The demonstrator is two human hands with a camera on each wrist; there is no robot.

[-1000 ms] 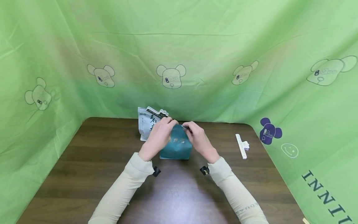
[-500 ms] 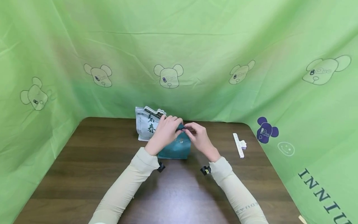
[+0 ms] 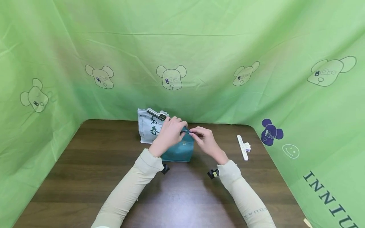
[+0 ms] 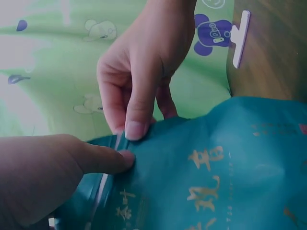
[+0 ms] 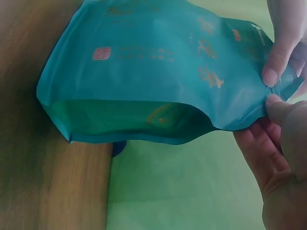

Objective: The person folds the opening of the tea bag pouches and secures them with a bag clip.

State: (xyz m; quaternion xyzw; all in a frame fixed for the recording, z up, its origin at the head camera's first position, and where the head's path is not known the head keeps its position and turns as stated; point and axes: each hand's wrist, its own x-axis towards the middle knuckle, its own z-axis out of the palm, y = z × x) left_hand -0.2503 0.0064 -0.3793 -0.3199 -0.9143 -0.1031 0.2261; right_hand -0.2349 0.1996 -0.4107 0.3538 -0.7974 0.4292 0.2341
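A teal stand-up pouch (image 3: 179, 152) with gold lettering stands on the table with both hands at its top edge. My left hand (image 3: 171, 133) pinches the top from the left, its thumb pressed just below the pale seal line (image 4: 103, 184) in the left wrist view. At the right end of that edge, my right hand (image 3: 206, 141) pinches the film between thumb and fingers. The two thumbs lie close together, as the right wrist view shows. Its side gusset (image 5: 120, 117) faces the right wrist camera. The left hand's other fingers are hidden behind the pouch in the left wrist view.
Behind and left of the teal pouch stands a white pouch (image 3: 146, 128) with dark lettering, a white bag clip (image 3: 156, 114) across its top corner. Another white bag clip (image 3: 243, 148) lies on the brown table (image 3: 99, 164) at the right. A green printed cloth (image 3: 128, 50) surrounds the table.
My left hand has slid right along the teal pouch's top edge, close to my right hand, uncovering more of the white pouch. My right hand has shifted slightly right, still pinching the film.
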